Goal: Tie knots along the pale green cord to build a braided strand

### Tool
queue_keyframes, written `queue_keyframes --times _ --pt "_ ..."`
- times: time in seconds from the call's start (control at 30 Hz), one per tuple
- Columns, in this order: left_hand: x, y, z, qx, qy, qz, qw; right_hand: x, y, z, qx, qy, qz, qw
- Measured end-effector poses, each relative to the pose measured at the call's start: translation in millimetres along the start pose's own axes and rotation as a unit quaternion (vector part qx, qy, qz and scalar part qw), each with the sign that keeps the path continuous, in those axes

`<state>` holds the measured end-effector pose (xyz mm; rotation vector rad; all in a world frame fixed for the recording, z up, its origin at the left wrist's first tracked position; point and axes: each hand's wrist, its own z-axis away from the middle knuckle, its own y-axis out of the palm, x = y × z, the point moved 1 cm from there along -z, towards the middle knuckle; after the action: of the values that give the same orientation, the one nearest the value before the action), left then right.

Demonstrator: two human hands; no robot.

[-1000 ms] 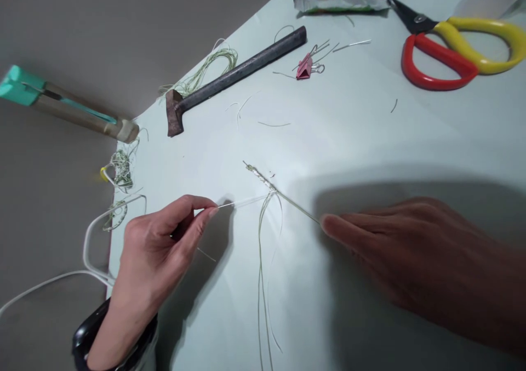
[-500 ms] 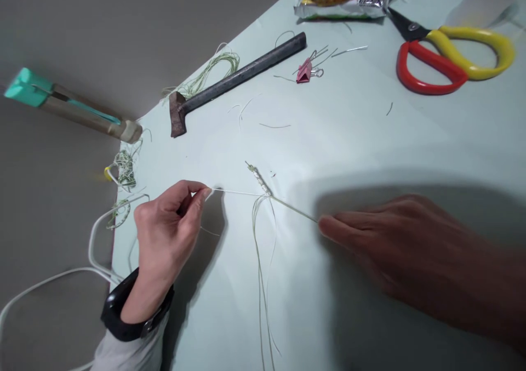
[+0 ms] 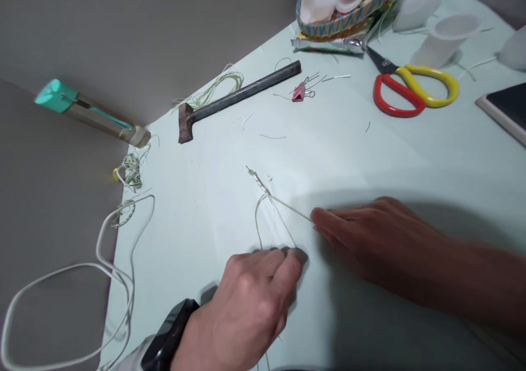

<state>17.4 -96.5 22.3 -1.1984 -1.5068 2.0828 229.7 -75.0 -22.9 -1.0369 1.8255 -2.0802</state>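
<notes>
A short braided cord (image 3: 259, 183), white and green, lies mid-table with loose strands fanning out from its lower end. My right hand (image 3: 349, 234) pinches a green strand (image 3: 291, 208), which runs taut from the braid. Below the braid, my left hand (image 3: 258, 294) has its fingers closed on a white strand (image 3: 284, 224) that runs down to the fingertips. Other green strands (image 3: 257, 223) curve down and pass beneath the left hand, which hides part of them.
Behind the braid lie a hammer (image 3: 246, 92), a coil of green cord (image 3: 222, 86), a pink binder clip (image 3: 299, 92) and scissors (image 3: 411, 89). A basket (image 3: 329, 28) and translucent cups (image 3: 446, 39) stand at the back. A white cable (image 3: 101, 234) loops off the left edge.
My left hand has moved right and down with the white strand, from left of the braid to below it. My right hand still holds the green strand. The view has shifted slightly.
</notes>
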Motion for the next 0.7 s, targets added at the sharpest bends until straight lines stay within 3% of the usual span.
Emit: queue_keyframes --times 0.17,0.23,0.37,0.43,0.57,0.7 --pt "-4 -5.7 1 0.048 -0.067 0.025 0.996 1 -8 -2 -0.024 -0.045 -0.042 0.998" --pt "1 -14.9 3 -0.003 -0.109 0.058 0.992 1 -10 -2 -0.015 -0.040 -0.049 0.998" --pt "31 -28.5 -4 -0.173 -0.204 0.028 0.963 1 -12 -3 0.018 -0.027 -0.075 0.997" --pt "46 -27.4 -12 -0.184 -0.270 0.068 0.943 2 -14 -3 0.011 -0.022 -0.127 0.992" --pt "58 -20.7 -29 -0.206 -0.362 0.298 0.859 7 -22 -3 0.003 0.017 -0.249 0.968" --pt "55 -18.6 -36 -0.189 -0.351 0.542 0.740 12 -30 -3 0.014 0.057 -0.301 0.952"
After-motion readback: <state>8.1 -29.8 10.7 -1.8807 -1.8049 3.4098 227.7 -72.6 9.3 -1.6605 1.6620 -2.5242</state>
